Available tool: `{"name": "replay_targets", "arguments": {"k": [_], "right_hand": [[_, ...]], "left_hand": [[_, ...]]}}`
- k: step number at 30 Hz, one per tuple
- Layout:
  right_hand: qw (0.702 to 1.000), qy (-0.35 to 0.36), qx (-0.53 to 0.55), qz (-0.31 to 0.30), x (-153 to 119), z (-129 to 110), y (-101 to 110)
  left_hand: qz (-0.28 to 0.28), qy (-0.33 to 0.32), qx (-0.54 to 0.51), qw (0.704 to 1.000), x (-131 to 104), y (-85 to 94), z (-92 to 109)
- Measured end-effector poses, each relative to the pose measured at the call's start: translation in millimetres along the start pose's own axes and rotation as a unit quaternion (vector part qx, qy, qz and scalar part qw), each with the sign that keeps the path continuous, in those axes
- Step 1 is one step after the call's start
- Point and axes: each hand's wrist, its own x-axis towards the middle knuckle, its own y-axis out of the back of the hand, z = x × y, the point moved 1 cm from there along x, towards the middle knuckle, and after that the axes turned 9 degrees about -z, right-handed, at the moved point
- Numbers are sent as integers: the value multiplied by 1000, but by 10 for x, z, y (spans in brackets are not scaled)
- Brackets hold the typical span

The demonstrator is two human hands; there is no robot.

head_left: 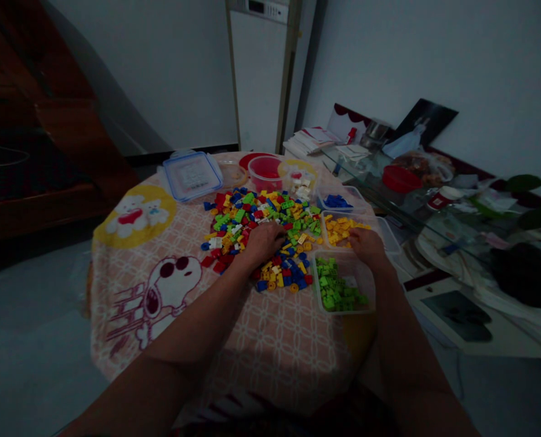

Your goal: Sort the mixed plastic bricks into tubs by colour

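Note:
A heap of mixed red, blue, green, yellow and white toy bricks covers the middle of the round table. My left hand rests on the heap, fingers curled; whatever they hold is hidden. At the right, my right hand is over the right edge of a clear box of yellow bricks, its fingers pressed together at the bricks; what is between them is too small to tell. Nearer me stands a clear box of green bricks. Behind the yellow one is a box of blue bricks.
A blue-rimmed lid lies at the table's back left. Beside it stand a clear round container and a pink tub, with white bricks nearby. A cluttered glass table adjoins on the right.

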Motion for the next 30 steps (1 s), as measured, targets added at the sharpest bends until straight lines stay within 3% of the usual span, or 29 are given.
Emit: {"name": "replay_targets", "arguments": {"k": [8, 13, 16, 19, 25, 30], "right_hand": [[1000, 9, -6, 2, 15, 4, 1], [1000, 3, 4, -6, 8, 0, 12], [1000, 10, 8, -3, 2, -6, 18], [1000, 8, 6, 0, 4, 0, 13], [1000, 13, 2, 9, 25, 33, -22], [1000, 15, -2, 9, 34, 42, -34]], "left_hand": [[20, -9, -13, 1000, 0, -24, 26], [80, 7, -109, 991, -3, 32, -8], [108, -28, -190, 975, -26, 95, 62], [97, -96, -241, 961, -73, 103, 263], [21, -230, -269, 935, -183, -16, 708], [11, -195, -194, 961, -164, 13, 604]]}}
